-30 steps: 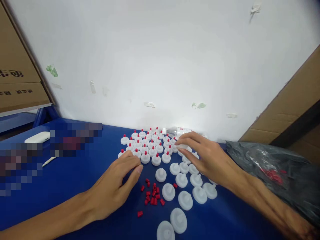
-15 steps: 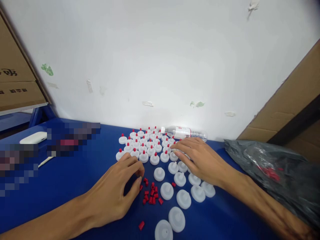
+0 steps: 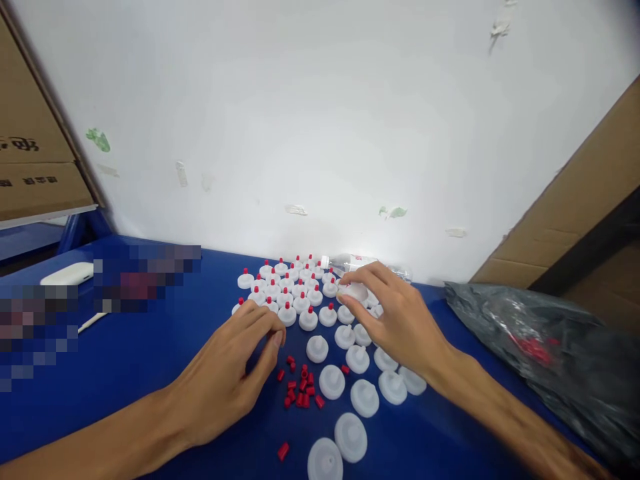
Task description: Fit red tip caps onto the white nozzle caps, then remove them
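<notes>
My right hand is lifted slightly over the blue table, its fingers pinched on a white cap. My left hand rests on the table with fingers curled together just left of a heap of small red tips; I cannot see whether anything is in them. Beyond the hands stand several white caps with red tips fitted in rows. Nearer to me lie several bare white caps with no red tip.
A clear plastic bottle lies against the white wall behind the caps. A black plastic bag with red pieces inside sits at the right. Cardboard boxes stand at the far left and right. A white object lies at the left.
My right hand has pulled back from the far rows and raised a white cap in its fingertips. My left hand has closed its fingers and stayed by the red tips.
</notes>
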The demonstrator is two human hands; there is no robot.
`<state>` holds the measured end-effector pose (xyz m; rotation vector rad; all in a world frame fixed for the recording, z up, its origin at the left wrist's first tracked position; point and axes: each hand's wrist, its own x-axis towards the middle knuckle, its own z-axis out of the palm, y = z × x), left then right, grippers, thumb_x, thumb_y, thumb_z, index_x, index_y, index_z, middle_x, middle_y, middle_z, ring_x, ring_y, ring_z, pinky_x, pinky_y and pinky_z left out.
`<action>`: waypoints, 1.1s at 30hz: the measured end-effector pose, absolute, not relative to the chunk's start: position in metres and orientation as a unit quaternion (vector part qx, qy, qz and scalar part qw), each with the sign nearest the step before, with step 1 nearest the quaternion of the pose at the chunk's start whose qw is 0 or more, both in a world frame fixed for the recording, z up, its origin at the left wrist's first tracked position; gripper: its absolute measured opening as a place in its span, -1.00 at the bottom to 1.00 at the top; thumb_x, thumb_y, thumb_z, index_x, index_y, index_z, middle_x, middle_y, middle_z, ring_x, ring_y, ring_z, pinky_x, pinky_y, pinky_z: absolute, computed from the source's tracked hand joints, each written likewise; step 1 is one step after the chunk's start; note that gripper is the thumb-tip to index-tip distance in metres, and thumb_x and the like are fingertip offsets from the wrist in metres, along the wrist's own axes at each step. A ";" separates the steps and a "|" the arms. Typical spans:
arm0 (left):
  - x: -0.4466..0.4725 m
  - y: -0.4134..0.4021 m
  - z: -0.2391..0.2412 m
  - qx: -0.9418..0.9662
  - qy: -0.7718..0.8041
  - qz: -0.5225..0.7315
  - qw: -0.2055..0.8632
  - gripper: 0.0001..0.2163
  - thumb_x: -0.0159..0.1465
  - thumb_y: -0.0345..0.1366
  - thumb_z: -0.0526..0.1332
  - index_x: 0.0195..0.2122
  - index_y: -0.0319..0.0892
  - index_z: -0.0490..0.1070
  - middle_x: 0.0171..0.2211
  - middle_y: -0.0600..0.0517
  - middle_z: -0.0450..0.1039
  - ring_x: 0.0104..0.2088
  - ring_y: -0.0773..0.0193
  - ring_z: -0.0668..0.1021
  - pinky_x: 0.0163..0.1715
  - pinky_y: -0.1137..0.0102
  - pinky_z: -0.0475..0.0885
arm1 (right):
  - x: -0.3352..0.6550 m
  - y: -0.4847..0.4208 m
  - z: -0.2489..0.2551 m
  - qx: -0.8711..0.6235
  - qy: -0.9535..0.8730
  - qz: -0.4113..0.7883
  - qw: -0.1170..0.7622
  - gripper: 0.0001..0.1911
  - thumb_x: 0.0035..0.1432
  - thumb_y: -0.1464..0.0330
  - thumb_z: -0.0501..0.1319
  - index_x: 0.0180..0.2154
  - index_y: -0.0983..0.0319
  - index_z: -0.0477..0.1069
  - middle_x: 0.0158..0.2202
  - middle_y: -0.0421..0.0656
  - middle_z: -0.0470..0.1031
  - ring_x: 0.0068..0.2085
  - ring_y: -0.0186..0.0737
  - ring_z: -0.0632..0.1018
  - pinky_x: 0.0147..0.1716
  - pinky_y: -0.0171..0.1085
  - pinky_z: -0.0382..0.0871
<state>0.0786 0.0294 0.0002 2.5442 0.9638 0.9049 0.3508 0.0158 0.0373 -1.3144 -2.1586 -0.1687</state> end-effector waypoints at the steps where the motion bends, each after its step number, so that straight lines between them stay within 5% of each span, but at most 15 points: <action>1: 0.079 0.029 0.000 0.878 0.332 0.319 0.134 -0.78 0.55 -0.30 -0.05 -0.22 -0.05 0.32 -0.28 0.09 0.45 -0.24 0.19 0.46 -0.15 0.26 0.40 | 0.345 0.011 0.039 -0.481 -0.820 -0.060 0.305 -0.76 0.52 0.27 0.12 0.10 0.18 0.43 0.06 -0.02 0.58 0.00 -0.05 0.65 -0.02 -0.04 0.56; 7: 0.076 0.027 -0.008 0.903 0.258 0.327 0.106 -0.94 0.53 -0.25 0.10 -0.12 -0.04 0.30 -0.24 0.09 0.44 -0.23 0.18 0.46 -0.20 0.29 0.38 | 0.308 -0.016 0.029 -0.314 -0.909 -0.019 0.275 -0.77 0.51 0.40 0.14 0.15 0.17 0.27 -0.05 -0.10 0.65 -0.06 -0.17 0.67 -0.05 -0.17 0.55; 11: 0.075 0.027 -0.005 0.934 0.174 0.307 0.052 -0.77 0.52 -0.47 -0.08 -0.26 -0.07 0.22 -0.36 0.10 0.38 -0.36 0.19 0.35 -0.32 0.27 0.27 | 0.296 -0.019 0.027 -0.275 -0.918 -0.025 0.286 -0.82 0.52 0.43 0.12 0.10 0.21 0.27 -0.13 -0.15 0.65 -0.15 -0.26 0.66 -0.10 -0.25 0.52; 17: 0.071 0.029 0.010 0.903 0.246 0.346 0.064 -0.73 0.52 -0.44 -0.12 -0.34 -0.07 0.17 -0.43 0.08 0.36 -0.39 0.20 0.37 -0.37 0.26 0.29 | 0.314 0.005 0.060 -0.184 -0.907 -0.280 0.254 -0.79 0.45 0.49 0.12 -0.02 0.14 0.47 -0.14 -0.11 0.67 0.02 -0.11 0.65 0.01 -0.15 0.50; 22: 0.071 0.030 0.011 0.902 0.284 0.313 0.092 -0.67 0.58 -0.34 -0.11 -0.38 -0.08 0.20 -0.43 0.10 0.36 -0.38 0.22 0.38 -0.26 0.26 0.37 | 0.358 0.040 0.073 -0.411 -0.855 -0.151 0.277 -0.81 0.52 0.32 0.14 0.05 0.16 0.48 0.02 -0.05 0.61 -0.02 -0.09 0.64 -0.02 -0.11 0.52; 26: 0.076 0.030 0.001 0.901 0.289 0.305 0.107 -0.77 0.57 -0.30 -0.02 -0.21 -0.06 0.37 -0.28 0.06 0.46 -0.25 0.18 0.47 -0.16 0.25 0.41 | 0.370 0.054 0.058 -0.428 -0.874 -0.089 0.213 -0.65 0.59 0.25 0.00 -0.06 0.17 0.54 -0.11 -0.12 0.64 -0.12 -0.16 0.65 -0.07 -0.16 0.50; 33: 0.078 0.029 -0.004 0.894 0.302 0.307 0.121 -0.75 0.56 -0.33 0.00 -0.22 -0.08 0.44 -0.23 0.01 0.44 -0.19 0.16 0.45 -0.15 0.23 0.43 | 0.361 0.056 0.040 -0.424 -0.893 -0.050 0.141 -0.54 0.60 0.19 -0.05 -0.15 0.16 0.58 -0.23 -0.15 0.65 -0.18 -0.16 0.64 -0.03 -0.13 0.44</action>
